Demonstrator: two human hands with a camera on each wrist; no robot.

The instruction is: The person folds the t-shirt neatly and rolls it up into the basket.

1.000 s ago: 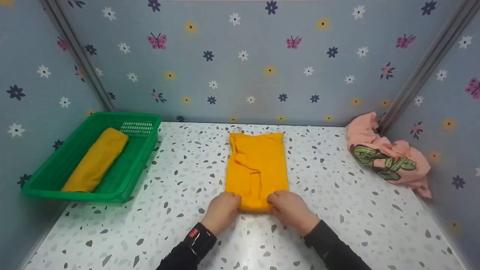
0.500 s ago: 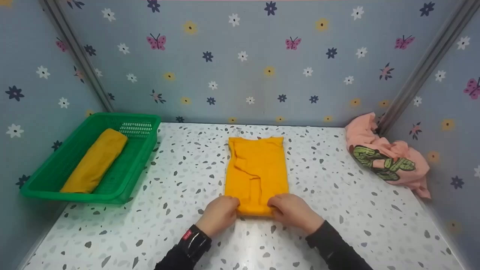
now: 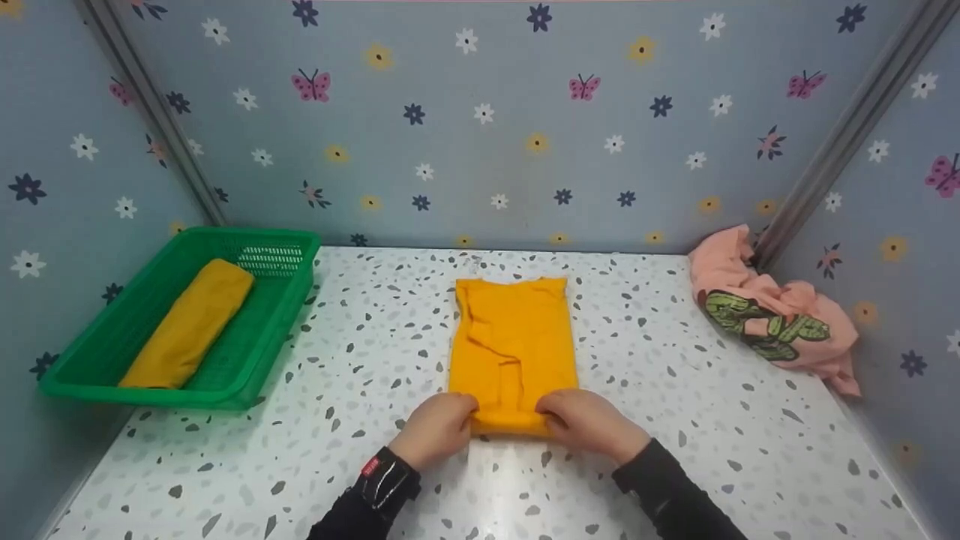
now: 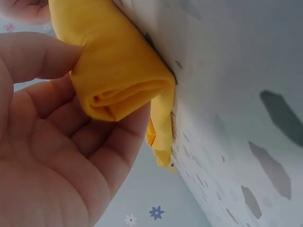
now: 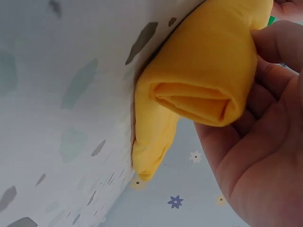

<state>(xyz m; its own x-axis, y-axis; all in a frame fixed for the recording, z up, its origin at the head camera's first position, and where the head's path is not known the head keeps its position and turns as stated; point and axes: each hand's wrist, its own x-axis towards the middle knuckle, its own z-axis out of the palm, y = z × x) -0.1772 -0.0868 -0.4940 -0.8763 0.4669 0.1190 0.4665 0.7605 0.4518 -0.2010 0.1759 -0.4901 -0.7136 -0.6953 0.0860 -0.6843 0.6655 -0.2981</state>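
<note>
A yellow-orange garment (image 3: 540,322), folded into a long narrow strip, lies on the speckled table with its near end rolled over. My left hand (image 3: 436,427) grips the left end of that roll, and my right hand (image 3: 592,424) grips the right end. In the left wrist view the rolled end (image 4: 118,71) shows its layers, thumb on one side and curled fingers on the other. The right wrist view shows the roll's other end (image 5: 203,71) held the same way between thumb and fingers. Creases and a loose flap run down the garment's upper face.
At the left stands a green plastic basket (image 3: 259,367) with a rolled mustard cloth (image 3: 191,326) inside. A crumpled pink garment (image 3: 799,307) with a green print lies in the right corner. Flower-patterned panels (image 3: 480,82) wall the table (image 3: 375,315) on three sides.
The garment has slid slightly toward the near edge, with both hands moving along with it. Both hands keep their grip on the roll.
</note>
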